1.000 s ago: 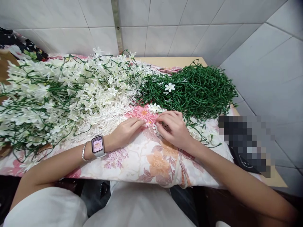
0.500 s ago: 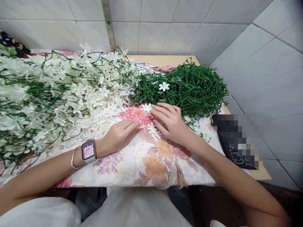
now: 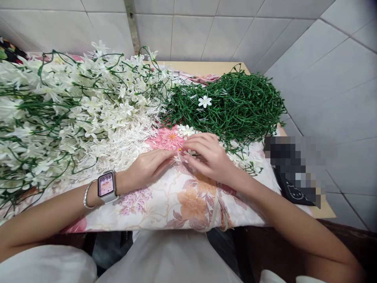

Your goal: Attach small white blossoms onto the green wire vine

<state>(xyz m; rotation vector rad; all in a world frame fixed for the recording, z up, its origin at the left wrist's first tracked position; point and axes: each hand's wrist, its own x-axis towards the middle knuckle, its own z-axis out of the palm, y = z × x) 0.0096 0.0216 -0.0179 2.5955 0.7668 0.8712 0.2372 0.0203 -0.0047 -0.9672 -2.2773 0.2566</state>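
Observation:
My left hand (image 3: 151,166) rests low over the floral cloth (image 3: 165,196), its fingers pressed together. A thin white stamen with a yellow tip (image 3: 179,149) juts from its fingertips. Close against it, my right hand (image 3: 209,156) curls with thumb and fingers around the stamen's tip; whatever they hold is hidden. White blossom heads (image 3: 185,130) lie on the cloth just beyond the right fingers, and more petals show in the gap beneath them. To the left of my left hand spreads a heap of loose white stamens (image 3: 129,135).
A large pile of white artificial flowers (image 3: 88,106) on green stems covers the left side. Bare green stems (image 3: 250,106) are heaped at the back right, topped by one white blossom (image 3: 205,101). A dark object (image 3: 294,190), partly blurred, lies at the right edge. Tiled walls (image 3: 194,35) stand behind.
My right hand has moved slightly left and its fingers have curled in, so the fingertips meet the left hand's stamen. The left hand has stayed nearly in place. The view has tilted slightly.

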